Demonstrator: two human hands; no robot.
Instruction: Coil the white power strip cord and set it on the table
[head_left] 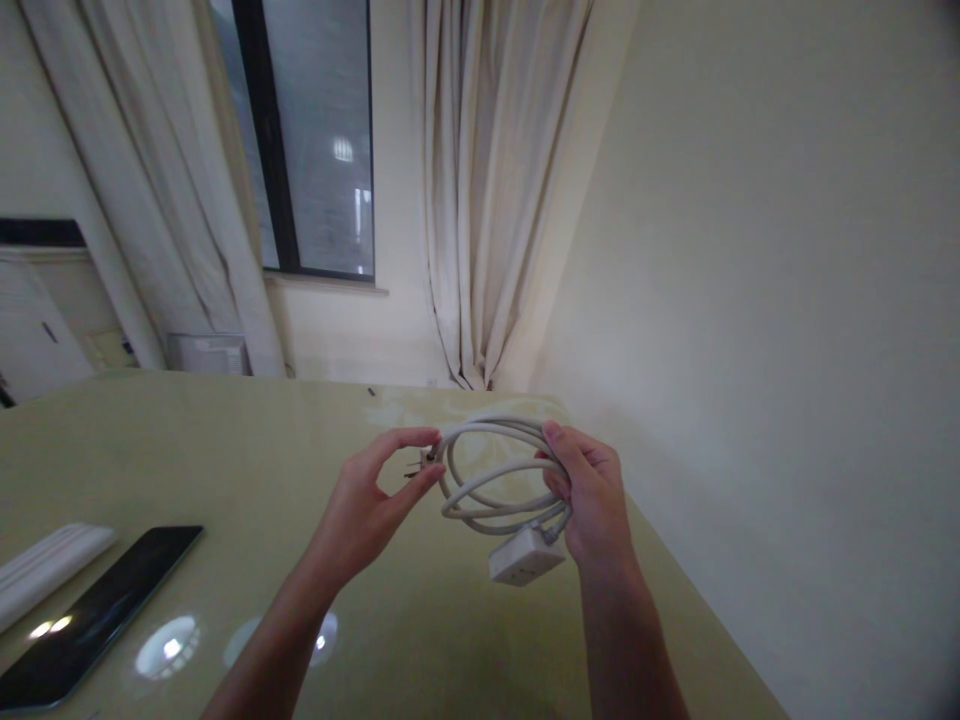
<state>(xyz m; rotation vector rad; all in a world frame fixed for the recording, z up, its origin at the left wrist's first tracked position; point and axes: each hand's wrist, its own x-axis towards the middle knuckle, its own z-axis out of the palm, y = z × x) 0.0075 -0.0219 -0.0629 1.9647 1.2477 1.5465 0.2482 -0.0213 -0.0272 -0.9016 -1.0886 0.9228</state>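
A white extension cord (487, 478) is wound into a loose coil and held above a yellow-green table (225, 450). My right hand (592, 495) is closed round the right side of the coil, and the white socket block (525, 556) hangs just below that hand. My left hand (375, 490) pinches the plug end (424, 462) of the cord between thumb and fingers at the coil's left side. The plug's metal prongs point left.
A dark flat tablet (90, 615) and a white ribbed object (45, 565) lie at the table's left. Cream curtains (487, 190), a dark window (315, 130) and a plain wall (750, 300) on the right surround the table. The table's right edge runs diagonally below my right arm.
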